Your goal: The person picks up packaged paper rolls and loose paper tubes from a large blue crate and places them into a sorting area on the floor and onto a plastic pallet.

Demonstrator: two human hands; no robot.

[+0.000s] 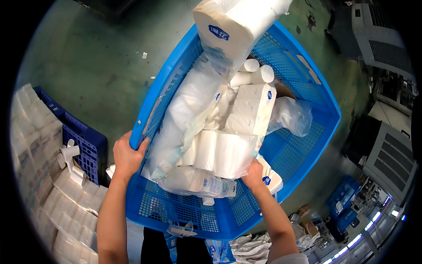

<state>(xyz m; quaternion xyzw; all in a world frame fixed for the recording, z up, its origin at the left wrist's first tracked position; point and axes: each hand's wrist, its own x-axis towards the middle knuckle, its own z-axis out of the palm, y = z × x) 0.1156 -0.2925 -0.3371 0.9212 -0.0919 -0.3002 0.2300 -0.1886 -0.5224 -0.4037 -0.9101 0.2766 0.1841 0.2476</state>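
Two bare hands are working well apart at one large blue basket [144,102]. The left hand [127,154] is clamping onto the basket's left rim, while the right hand [253,174] is gripping the lower right corner of one clear-wrapped pack of white rolls [226,154], which is lying on top of the load inside the basket. Just beside the right hand, one white pack with a blue label [270,178] is showing. Below the gripped pack, one flatter wrapped pack [198,181] is lying near the basket's lower end. Above it, one long white pack [250,105] is slanting, with two loose white rolls [263,74] sitting beyond. One crumpled clear bag [292,115] is resting to the right; one big white bundle [220,31] is jutting over the far end. Outside, one dark blue crate [85,147] is standing on the green floor [110,48], near stacked white packs [35,132] at left. Two grey vented cabinets [391,158] are standing at right.
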